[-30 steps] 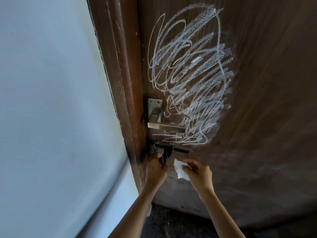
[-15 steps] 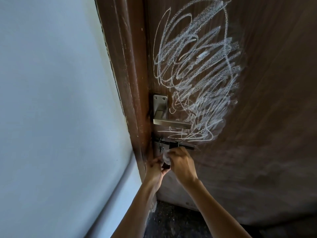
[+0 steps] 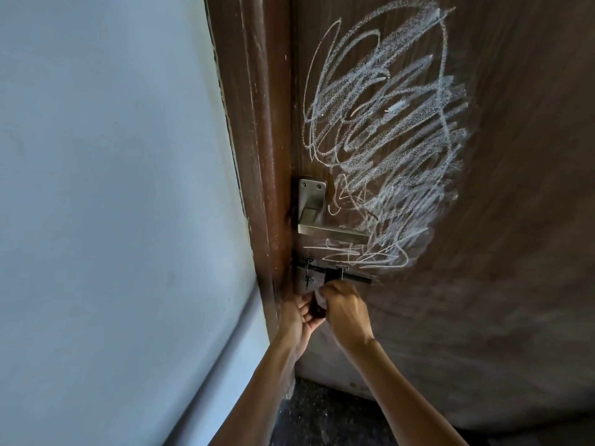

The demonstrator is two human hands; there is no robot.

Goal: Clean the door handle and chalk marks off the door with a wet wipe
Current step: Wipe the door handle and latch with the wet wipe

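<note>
A big white chalk scribble (image 3: 386, 136) covers the dark brown door (image 3: 515, 220) above and to the right of the silver lever handle (image 3: 331, 235). Below the handle runs a black slide bolt (image 3: 335, 275). My right hand (image 3: 344, 309) is closed on a crumpled white wet wipe (image 3: 320, 296), of which only a corner shows, pressed just under the bolt. My left hand (image 3: 297, 318) curls around a dark part hanging below the bolt, touching the right hand.
The brown door frame (image 3: 257, 156) stands left of the door, next to a pale blue-grey wall (image 3: 112, 204). Dark speckled floor (image 3: 322, 416) shows at the bottom between my forearms. A faint smeared band crosses the door's lower part.
My right hand moved left and up with the wipe, from apart from the left hand to against it under the bolt. The wipe, earlier hanging open, is now bunched and mostly hidden.
</note>
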